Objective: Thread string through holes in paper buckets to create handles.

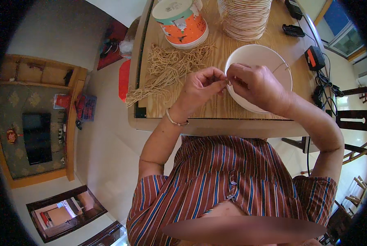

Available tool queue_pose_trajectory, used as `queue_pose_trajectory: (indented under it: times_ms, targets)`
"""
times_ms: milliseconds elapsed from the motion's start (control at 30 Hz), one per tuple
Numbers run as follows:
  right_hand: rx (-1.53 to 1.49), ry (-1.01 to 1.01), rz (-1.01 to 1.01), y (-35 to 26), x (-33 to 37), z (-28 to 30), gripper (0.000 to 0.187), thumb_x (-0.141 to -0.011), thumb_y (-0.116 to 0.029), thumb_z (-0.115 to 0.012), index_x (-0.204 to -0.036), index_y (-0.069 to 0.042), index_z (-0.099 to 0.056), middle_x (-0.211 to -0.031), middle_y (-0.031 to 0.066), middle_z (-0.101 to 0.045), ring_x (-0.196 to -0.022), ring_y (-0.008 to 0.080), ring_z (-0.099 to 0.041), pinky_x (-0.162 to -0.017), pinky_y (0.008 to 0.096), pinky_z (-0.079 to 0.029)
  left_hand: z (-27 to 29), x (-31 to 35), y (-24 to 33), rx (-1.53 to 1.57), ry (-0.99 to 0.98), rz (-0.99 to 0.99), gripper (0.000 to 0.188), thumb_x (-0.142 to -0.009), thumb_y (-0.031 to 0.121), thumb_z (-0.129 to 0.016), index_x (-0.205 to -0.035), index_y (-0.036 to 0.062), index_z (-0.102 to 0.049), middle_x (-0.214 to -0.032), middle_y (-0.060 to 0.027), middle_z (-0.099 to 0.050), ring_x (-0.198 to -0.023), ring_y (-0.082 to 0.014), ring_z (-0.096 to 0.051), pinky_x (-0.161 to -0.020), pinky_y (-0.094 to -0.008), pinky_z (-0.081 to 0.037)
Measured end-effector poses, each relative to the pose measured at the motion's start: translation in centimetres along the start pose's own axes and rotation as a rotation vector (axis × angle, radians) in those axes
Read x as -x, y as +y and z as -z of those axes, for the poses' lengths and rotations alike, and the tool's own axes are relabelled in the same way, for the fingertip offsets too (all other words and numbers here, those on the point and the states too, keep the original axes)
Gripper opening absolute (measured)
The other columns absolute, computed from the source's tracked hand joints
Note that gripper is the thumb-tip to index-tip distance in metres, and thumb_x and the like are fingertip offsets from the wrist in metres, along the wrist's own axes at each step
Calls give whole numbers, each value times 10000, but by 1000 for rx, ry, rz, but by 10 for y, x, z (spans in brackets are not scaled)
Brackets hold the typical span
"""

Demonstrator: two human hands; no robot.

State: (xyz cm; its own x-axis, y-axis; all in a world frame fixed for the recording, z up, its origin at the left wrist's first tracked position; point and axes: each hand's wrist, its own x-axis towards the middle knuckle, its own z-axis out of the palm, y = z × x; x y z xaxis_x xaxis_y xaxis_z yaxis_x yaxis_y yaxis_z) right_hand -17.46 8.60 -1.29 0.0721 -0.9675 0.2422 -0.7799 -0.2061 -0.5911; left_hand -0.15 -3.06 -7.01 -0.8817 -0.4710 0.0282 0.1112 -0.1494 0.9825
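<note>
A round white paper bucket (pixel 259 53) stands open end up near the table's front edge. Thin beige cord (pixel 278 67) is fastened at its right rim and drops inside the bucket. At the left rim my left hand (pixel 204 86) pinches with thumb and forefinger. Opposite it, my right hand (pixel 257 85) reaches across the bucket's mouth, its fingers closed by the same spot. A pale bit of cord shows between the fingertips; the rest of it is hidden by the hands. Left of the bucket lies a loose heap of beige cords (pixel 171 65).
Upside-down orange printed buckets (pixel 183 30) are stacked at the back left. A tall stack of white buckets (pixel 247 18) stands behind the open one. A black and orange power tool or battery (pixel 314 58), black cables (pixel 327 88) and a black holder (pixel 293 30) lie along the right edge.
</note>
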Motion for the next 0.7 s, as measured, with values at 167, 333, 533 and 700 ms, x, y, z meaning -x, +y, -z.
queue_pose_trajectory:
  times_ms: [167, 333, 533, 700]
  targets:
    - [-117, -27, -81, 2, -6, 4, 114, -804, -95, -646, -849, -8, -588, -676, 161, -591, -633, 299, -583, -586, 398, -478, -6, 3, 4, -80, 13, 9, 120, -893, 85, -673, -987, 19, -643, -859, 11, -634, -766, -50, -580, -682, -205, -487]
    - [-144, -43, -110, 2, -8, 6, 89, -791, -44, -644, -834, 3, -582, -614, 116, -551, -538, 190, -526, -535, 337, -448, -6, 2, 0, -140, 6, -15, 118, -876, 86, -688, -969, 34, -636, -885, 31, -628, -834, -41, -555, -743, -218, -470]
    - [-162, -78, -104, 4, -10, 10, 72, -795, -48, -629, -842, -2, -598, -627, 92, -559, -569, 150, -531, -556, 311, -450, -11, 3, 4, -254, 57, -101, 100, -867, 63, -679, -947, 30, -628, -862, 13, -629, -809, -64, -565, -735, -247, -480]
    - [-393, -286, -223, 17, -16, 12, 91, -816, -78, -633, -862, -1, -618, -692, 11, -596, -627, 82, -519, -561, 274, -438, -16, 5, 5, -471, 108, -248, 95, -851, 42, -664, -926, 15, -612, -829, -38, -626, -785, -110, -596, -722, -270, -490]
